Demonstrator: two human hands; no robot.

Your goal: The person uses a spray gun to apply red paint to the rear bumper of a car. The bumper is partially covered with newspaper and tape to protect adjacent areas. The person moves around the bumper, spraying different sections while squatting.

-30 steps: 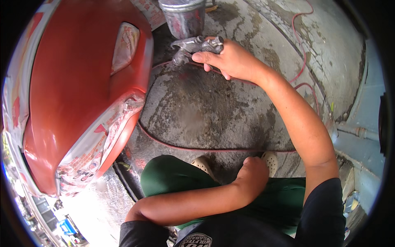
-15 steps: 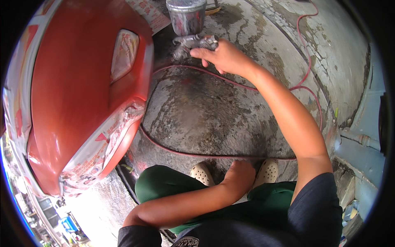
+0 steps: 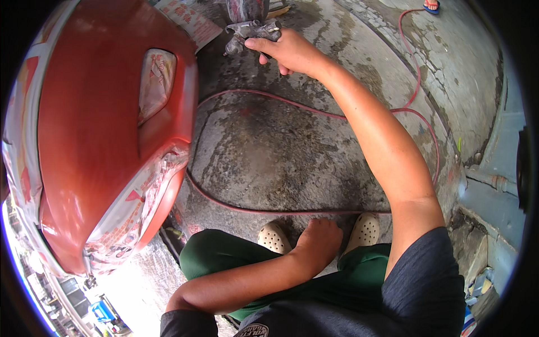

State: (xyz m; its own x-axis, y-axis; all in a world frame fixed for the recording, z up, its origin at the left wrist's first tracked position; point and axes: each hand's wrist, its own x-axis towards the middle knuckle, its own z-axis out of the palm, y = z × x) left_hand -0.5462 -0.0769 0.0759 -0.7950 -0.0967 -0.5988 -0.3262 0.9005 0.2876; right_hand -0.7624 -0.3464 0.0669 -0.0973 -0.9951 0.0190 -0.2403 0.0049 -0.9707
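As the right hand [image 3: 293,51] grasps a grimy metal spray gun [image 3: 251,29] over far, rough concrete [image 3: 269,151], the gun's long axis runs left-right, aim unclear. Whether the left hand [image 3: 321,240] clenches, I cannot tell.

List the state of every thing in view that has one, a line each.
Spray gun: gripped in the right hand, smudged
Gun's cup: top out of frame
Left hand: bare, fingers mostly hidden
Red car bumper: openings masked with printed sheets
Red hose: lying in curves
Beige clogs: worn
Concrete floor: stained, cracked
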